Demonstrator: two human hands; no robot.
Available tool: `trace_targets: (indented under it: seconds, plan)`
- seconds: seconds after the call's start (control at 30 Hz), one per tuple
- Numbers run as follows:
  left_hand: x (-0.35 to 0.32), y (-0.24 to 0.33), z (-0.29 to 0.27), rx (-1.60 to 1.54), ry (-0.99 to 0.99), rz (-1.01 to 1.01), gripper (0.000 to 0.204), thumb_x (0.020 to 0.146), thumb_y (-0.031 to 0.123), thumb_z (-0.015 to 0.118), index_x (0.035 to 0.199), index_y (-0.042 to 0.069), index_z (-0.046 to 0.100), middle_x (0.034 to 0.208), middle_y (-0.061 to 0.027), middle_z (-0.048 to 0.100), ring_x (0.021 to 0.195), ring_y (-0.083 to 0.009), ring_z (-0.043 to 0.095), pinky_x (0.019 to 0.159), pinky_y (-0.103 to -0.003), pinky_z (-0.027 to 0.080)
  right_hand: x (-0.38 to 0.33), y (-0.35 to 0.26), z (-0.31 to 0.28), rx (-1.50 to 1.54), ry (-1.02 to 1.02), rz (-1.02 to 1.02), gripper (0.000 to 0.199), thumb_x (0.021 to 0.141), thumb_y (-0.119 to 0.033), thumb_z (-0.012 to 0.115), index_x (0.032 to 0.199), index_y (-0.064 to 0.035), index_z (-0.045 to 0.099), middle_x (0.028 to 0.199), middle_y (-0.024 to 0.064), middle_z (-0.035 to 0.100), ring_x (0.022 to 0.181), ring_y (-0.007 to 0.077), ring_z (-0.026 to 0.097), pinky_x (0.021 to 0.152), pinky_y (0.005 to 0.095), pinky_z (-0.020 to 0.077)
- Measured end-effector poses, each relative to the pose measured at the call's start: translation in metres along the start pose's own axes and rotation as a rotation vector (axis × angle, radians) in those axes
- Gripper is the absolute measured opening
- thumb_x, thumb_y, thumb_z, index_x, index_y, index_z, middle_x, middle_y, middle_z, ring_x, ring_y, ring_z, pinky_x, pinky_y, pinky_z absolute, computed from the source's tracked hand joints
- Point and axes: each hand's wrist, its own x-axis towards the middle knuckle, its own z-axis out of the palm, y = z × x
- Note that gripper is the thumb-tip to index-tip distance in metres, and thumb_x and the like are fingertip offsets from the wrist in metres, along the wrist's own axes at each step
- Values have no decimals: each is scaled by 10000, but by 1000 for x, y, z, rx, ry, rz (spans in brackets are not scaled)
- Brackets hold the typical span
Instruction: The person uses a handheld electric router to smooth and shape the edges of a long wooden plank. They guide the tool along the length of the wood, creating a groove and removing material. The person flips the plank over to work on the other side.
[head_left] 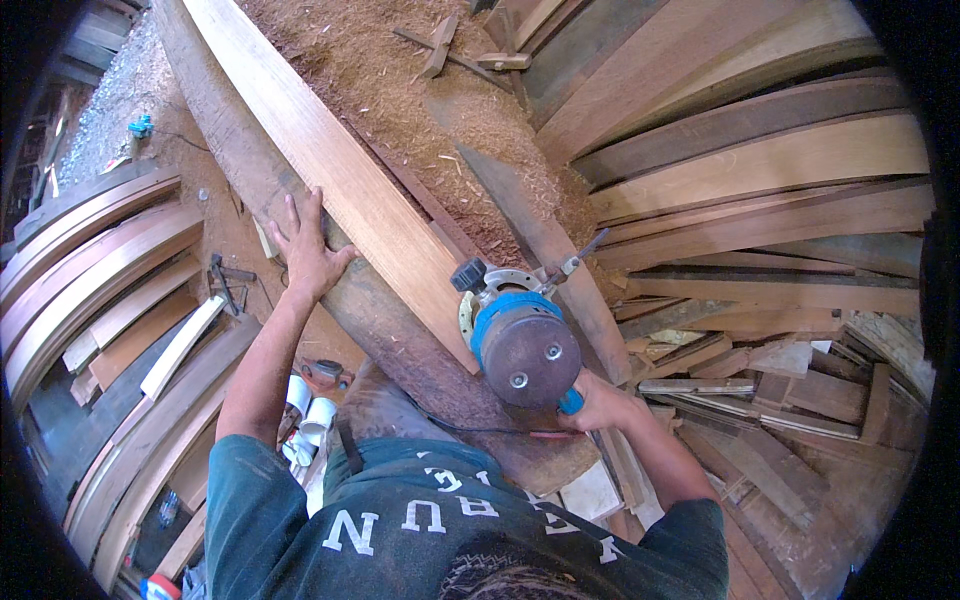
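A long pale wooden board (pixel 345 180) lies lengthwise on a wider, weathered plank (pixel 400 355). At the board's near end sits a blue router (pixel 525 345) with a round dark top, a black knob and a metal base. My right hand (pixel 603 404) is closed around the router's side handle, its fingers partly hidden behind it. Fingers spread, my left hand (pixel 313 258) rests at the board's left edge and over the weathered plank. The router's bit is out of sight under the tool body.
Boards (pixel 760 170) are stacked along the right, above a pile of offcuts (pixel 800 400). More curved planks (pixel 110 260) lie left. Sawdust (pixel 400 80) covers the ground beyond. A dark cord (pixel 470 430) crosses the near plank; white containers (pixel 318 415) stand by my left side.
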Motion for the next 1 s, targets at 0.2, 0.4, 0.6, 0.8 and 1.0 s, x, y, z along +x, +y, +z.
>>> trace_targets:
  seconds: [0.2,0.4,0.6,0.8,1.0]
  plan:
    - [-1,-2,1,4,-4,-10,1239,689,410,927,1665,148,210,1697,-127,332,1613,-418,101,1251,-675,-35,18,2,-3,12,29,44,446,734,-152,794,1129,-11,642,1027,194,709,954,348,686,853,460,536]
    - [-6,-2,0,-2,-14,-6,1243,688,431,921,1664,137,209,1701,-124,323,1615,-416,87,1249,-680,-32,35,1,-1,87,50,4,389,728,-140,782,1051,12,628,873,169,683,818,303,666,766,428,524]
    - [-9,-4,-1,43,-28,-1,1244,693,467,912,1660,121,210,1696,-124,330,1613,-424,86,1247,-685,-29,62,-26,-16,73,-44,97,389,729,-88,755,1083,-25,605,859,73,615,788,196,583,749,365,505]
    - [1,-3,0,28,-5,-1,1253,684,470,919,1658,115,215,1694,-126,330,1610,-429,96,1246,-687,-19,102,-29,-24,40,-4,54,453,743,-144,788,1150,-24,632,825,145,665,769,253,634,725,414,522]
    - [2,-7,5,46,-3,14,1245,684,436,926,1659,121,218,1693,-133,329,1611,-422,100,1246,-688,-13,191,-76,-42,99,147,-118,327,757,-102,739,1056,-46,620,845,48,630,777,175,587,729,365,508]
